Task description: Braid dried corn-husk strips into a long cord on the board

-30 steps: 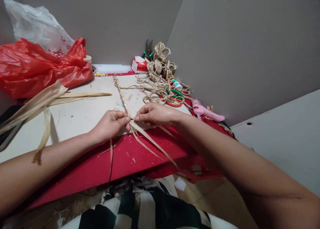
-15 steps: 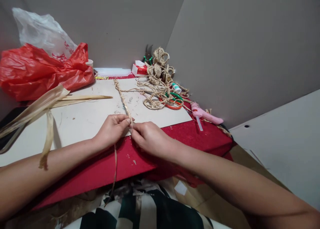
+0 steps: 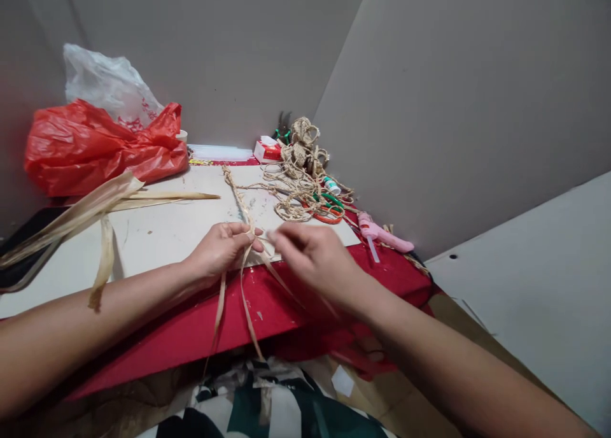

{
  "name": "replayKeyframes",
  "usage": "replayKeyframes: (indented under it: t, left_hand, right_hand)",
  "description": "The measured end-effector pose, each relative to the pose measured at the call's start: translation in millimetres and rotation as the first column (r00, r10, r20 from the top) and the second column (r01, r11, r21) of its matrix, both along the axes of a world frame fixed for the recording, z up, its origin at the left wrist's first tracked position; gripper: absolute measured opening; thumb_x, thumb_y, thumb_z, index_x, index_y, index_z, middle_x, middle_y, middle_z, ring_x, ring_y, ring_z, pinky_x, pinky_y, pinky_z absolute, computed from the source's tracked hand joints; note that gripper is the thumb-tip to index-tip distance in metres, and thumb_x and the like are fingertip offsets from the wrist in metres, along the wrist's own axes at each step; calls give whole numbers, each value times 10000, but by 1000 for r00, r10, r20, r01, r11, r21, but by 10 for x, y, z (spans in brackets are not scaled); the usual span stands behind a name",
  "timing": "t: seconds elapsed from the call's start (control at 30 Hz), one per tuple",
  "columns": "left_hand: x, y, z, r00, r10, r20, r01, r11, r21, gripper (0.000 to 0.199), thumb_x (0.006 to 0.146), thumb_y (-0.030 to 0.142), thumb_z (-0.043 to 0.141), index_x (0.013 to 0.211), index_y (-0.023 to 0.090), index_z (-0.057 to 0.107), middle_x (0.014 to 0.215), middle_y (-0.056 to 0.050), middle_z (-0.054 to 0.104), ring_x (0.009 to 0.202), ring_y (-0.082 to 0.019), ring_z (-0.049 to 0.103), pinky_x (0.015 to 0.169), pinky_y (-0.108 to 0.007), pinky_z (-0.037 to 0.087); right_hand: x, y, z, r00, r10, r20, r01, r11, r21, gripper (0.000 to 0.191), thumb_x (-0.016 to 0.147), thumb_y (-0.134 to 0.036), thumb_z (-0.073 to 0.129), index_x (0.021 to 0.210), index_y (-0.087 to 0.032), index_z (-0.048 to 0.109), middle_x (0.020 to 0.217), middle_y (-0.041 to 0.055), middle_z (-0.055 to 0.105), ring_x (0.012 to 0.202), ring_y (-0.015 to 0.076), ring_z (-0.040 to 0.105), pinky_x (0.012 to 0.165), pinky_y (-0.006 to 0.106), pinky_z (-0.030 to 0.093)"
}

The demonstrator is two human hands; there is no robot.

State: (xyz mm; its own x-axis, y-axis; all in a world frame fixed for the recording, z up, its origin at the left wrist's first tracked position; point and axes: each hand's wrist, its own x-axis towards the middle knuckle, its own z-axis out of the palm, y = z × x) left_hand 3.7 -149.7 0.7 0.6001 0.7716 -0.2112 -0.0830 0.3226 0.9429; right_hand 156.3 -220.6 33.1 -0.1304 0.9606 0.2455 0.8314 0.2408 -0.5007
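My left hand [image 3: 224, 246] pinches the lower end of a tan braid of dried plant fibre [image 3: 237, 199], which runs away from me over the white board [image 3: 186, 231]. Loose flat strands [image 3: 247, 304] fan out below those fingers and hang past the table edge. To the right, my right hand [image 3: 315, 256] is closed and partly smeared by motion. A thin strand seems to stretch from the braid to its fingertips, and a blurred tail shows beneath the hand. Wide dried husk leaves [image 3: 112, 199] lie left of my left hand.
Coils of twisted fibre cord [image 3: 298, 186] cover the board's right side, with green- and orange-handled scissors [image 3: 329, 216] among them. A pink glue gun [image 3: 386, 235] lies at the right edge. Behind are a red plastic bag [image 3: 105, 148], clear sticks [image 3: 220, 153] and a small red box [image 3: 267, 149].
My right hand has moved right, away from my left hand, and the strands below the braid have spread apart. My left hand keeps its pinch. The camera view has shifted slightly.
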Motion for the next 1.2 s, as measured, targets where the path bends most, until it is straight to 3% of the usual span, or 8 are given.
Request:
replayKeyframes:
  t: [0.1,0.17,0.27,0.43,0.6,0.8,1.0,1.2]
  left_hand:
    - [-2,2,26,1000,-29,-6,29,1000,-9,181,744,247,623,627,117,579,397,66,414,322,-5,253,373,-161,163]
    - [-1,2,32,999,-39,8,39,999,-13,174,734,253,632,640,123,567,409,67,429,322,-3,243,372,-158,159]
    - [-3,8,31,999,-40,23,41,999,-20,154,716,246,643,671,127,556,482,43,520,334,-4,285,377,-154,193]
    - [-9,31,-9,998,-60,0,60,998,25,111,729,218,607,717,130,542,533,38,551,364,-15,371,396,-146,248]
    - [-21,95,-79,995,-88,-54,96,982,163,173,724,198,588,870,152,509,636,-1,625,560,-97,566,543,-188,388]
    - [-117,218,1,885,-215,-414,398,810,430,150,784,254,494,846,135,563,741,-34,647,644,-125,558,585,-218,381]
    - [-175,231,240,616,59,-786,646,533,546,243,792,251,422,673,144,604,582,-14,574,517,-113,449,531,-241,304]
    - [-120,-37,261,467,232,-853,722,458,519,327,855,316,340,776,151,611,728,-108,662,603,-190,583,546,-278,358]
  right_hand:
    - [124,226,-147,964,-45,-261,52,998,20,315,863,-398,485,970,-134,618,895,85,647,806,170,576,714,279,422]
    - [138,349,-267,885,41,-464,-134,977,-168,348,836,-448,514,955,-133,601,848,64,632,753,150,567,682,265,435]
    - [107,433,-344,672,2,-741,-431,814,-389,364,816,-502,523,839,-140,557,683,1,561,522,77,471,513,208,407]
    - [150,484,-270,620,-165,-767,-542,617,-571,326,841,-467,514,785,-147,541,481,-108,241,369,23,119,324,133,107]
    - [194,562,-307,606,-221,-764,-596,511,-620,309,864,-405,473,711,-144,533,435,-110,233,351,30,104,306,142,98]
    - [61,506,-403,547,-309,-778,-511,612,-603,304,809,-316,509,561,-160,429,409,-102,249,337,22,113,309,150,86]
    - [-79,408,-463,601,-339,-724,-282,757,-589,298,799,-256,483,519,-154,466,319,-94,245,284,25,127,308,183,71]
    - [-173,366,-464,504,-396,-768,-282,764,-580,288,751,-181,480,480,-172,383,339,-91,257,294,23,143,307,177,79]
